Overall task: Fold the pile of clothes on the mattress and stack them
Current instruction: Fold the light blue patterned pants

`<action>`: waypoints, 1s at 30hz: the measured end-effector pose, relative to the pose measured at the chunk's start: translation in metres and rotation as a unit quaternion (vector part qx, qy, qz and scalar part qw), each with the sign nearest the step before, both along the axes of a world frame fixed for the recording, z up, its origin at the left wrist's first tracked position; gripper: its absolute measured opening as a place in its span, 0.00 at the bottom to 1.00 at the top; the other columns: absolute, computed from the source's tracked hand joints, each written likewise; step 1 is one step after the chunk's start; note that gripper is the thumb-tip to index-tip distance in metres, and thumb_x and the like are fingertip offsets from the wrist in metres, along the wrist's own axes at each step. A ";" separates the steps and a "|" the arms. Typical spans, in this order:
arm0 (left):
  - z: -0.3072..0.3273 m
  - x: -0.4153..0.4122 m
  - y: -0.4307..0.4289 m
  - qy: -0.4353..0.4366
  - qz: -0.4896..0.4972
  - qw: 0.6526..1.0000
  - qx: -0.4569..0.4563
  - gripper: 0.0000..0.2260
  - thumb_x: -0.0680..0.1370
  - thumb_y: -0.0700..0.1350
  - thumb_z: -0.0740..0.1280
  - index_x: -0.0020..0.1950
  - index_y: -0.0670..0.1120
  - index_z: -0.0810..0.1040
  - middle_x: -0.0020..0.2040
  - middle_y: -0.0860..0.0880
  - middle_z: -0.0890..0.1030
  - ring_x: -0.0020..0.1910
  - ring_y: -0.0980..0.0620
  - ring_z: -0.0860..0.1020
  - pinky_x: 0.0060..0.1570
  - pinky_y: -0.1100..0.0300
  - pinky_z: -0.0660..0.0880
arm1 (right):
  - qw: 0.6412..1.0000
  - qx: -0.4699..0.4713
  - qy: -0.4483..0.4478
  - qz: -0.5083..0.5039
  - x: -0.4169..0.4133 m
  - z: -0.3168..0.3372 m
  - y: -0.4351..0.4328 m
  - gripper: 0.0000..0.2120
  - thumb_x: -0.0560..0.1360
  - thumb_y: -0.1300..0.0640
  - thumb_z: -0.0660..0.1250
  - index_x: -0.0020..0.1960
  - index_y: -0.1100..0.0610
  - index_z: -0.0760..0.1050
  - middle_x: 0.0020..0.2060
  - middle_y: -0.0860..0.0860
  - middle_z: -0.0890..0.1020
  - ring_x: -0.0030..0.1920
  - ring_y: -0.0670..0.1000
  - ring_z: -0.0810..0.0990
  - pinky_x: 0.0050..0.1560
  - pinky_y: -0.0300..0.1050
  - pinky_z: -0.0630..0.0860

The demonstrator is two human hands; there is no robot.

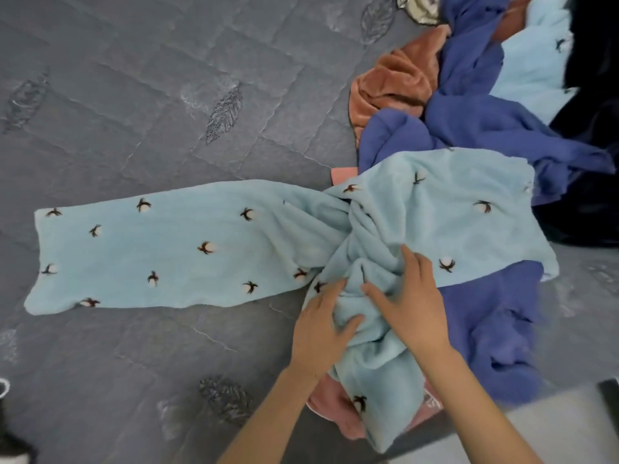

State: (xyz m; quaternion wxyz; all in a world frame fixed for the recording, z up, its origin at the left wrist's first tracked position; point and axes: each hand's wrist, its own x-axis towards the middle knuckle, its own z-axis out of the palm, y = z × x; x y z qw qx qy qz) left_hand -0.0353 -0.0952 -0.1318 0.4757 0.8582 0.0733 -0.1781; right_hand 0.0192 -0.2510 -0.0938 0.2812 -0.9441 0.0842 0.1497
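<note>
Left hand (321, 326) grips the bunched middle of the light blue garment (174, 256), right hand (408, 303) pressing flat beside it, its smooth leg lying toward 9 o'clock.

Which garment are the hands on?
The near light-blue flower-print garment, spread leftward. Left hand and right hand touch its bunched middle; purple garment and rust garment lie untouched.
</note>
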 end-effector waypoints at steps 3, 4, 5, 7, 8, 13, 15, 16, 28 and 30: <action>0.008 0.011 0.005 -0.022 0.066 0.997 -0.021 0.20 0.76 0.56 0.65 0.65 0.50 0.74 0.59 0.59 0.77 0.55 0.61 0.76 0.56 0.61 0.74 | 0.989 0.080 0.087 -0.087 -0.021 0.003 -0.009 0.38 0.68 0.34 0.70 0.71 0.50 0.62 0.63 0.46 0.74 0.60 0.50 0.76 0.55 0.51 0.76; 0.010 0.017 0.012 -0.035 0.089 0.995 -0.038 0.14 0.77 0.50 0.68 0.62 0.50 0.75 0.56 0.59 0.78 0.53 0.63 0.76 0.55 0.63 0.74 | 0.983 0.100 0.118 -0.095 -0.026 0.003 -0.011 0.36 0.67 0.32 0.69 0.68 0.48 0.65 0.59 0.43 0.76 0.58 0.47 0.77 0.54 0.47 0.77; 0.013 0.023 0.019 -0.046 0.108 0.992 -0.052 0.11 0.78 0.45 0.69 0.59 0.52 0.76 0.54 0.60 0.79 0.51 0.65 0.77 0.52 0.67 0.74 | 0.979 0.113 0.145 -0.084 -0.031 0.005 -0.012 0.32 0.66 0.32 0.69 0.64 0.47 0.68 0.54 0.41 0.78 0.54 0.45 0.78 0.50 0.41 0.76; 0.019 0.033 0.035 -0.059 0.149 0.985 -0.061 0.10 0.78 0.41 0.68 0.56 0.53 0.75 0.51 0.62 0.79 0.50 0.68 0.76 0.49 0.74 0.70 | 0.978 0.119 0.173 -0.021 -0.040 0.004 -0.006 0.21 0.68 0.37 0.72 0.53 0.49 0.72 0.44 0.40 0.79 0.43 0.42 0.76 0.40 0.35 0.70; 0.022 0.037 0.043 -0.061 0.170 0.981 -0.064 0.10 0.78 0.41 0.68 0.57 0.51 0.75 0.52 0.62 0.78 0.50 0.69 0.75 0.50 0.75 0.69 | 0.978 0.125 0.169 0.002 -0.043 0.003 0.001 0.17 0.69 0.40 0.73 0.47 0.51 0.73 0.38 0.42 0.77 0.38 0.42 0.75 0.38 0.38 0.68; 0.028 0.021 0.065 -0.027 0.241 0.967 -0.075 0.23 0.77 0.49 0.68 0.68 0.47 0.65 0.61 0.59 0.70 0.60 0.65 0.69 0.64 0.67 0.67 | 0.957 0.245 0.143 -0.054 -0.030 0.016 0.058 0.17 0.72 0.47 0.73 0.33 0.55 0.70 0.26 0.45 0.71 0.27 0.42 0.68 0.31 0.34 0.65; 0.033 0.005 0.074 -0.020 0.276 0.957 -0.084 0.30 0.75 0.57 0.69 0.71 0.48 0.62 0.66 0.56 0.67 0.65 0.64 0.66 0.66 0.61 0.66 | 0.939 0.299 0.134 -0.103 -0.017 0.025 0.082 0.20 0.72 0.47 0.73 0.32 0.58 0.69 0.24 0.46 0.70 0.25 0.41 0.67 0.29 0.34 0.65; 0.037 -0.002 0.079 -0.020 0.285 0.954 -0.092 0.32 0.73 0.60 0.68 0.71 0.48 0.61 0.66 0.55 0.66 0.66 0.64 0.66 0.65 0.61 0.67 | 0.932 0.315 0.134 -0.121 -0.011 0.031 0.094 0.21 0.72 0.47 0.73 0.31 0.57 0.68 0.23 0.46 0.69 0.25 0.42 0.66 0.28 0.33 0.64; 0.054 -0.026 0.219 0.027 0.285 0.943 -0.170 0.19 0.73 0.36 0.72 0.62 0.46 0.73 0.55 0.54 0.80 0.51 0.63 0.80 0.47 0.69 0.76 | 0.861 0.470 0.196 -0.008 -0.012 0.033 0.237 0.18 0.79 0.67 0.60 0.60 0.45 0.73 0.58 0.46 0.79 0.59 0.44 0.78 0.62 0.41 0.74; 0.048 -0.026 0.255 0.026 0.266 0.954 -0.136 0.16 0.73 0.37 0.73 0.57 0.49 0.75 0.53 0.54 0.80 0.50 0.64 0.79 0.49 0.68 0.75 | 0.886 0.436 0.159 -0.019 -0.016 0.021 0.251 0.19 0.78 0.67 0.62 0.63 0.47 0.72 0.61 0.47 0.78 0.60 0.46 0.77 0.59 0.35 0.74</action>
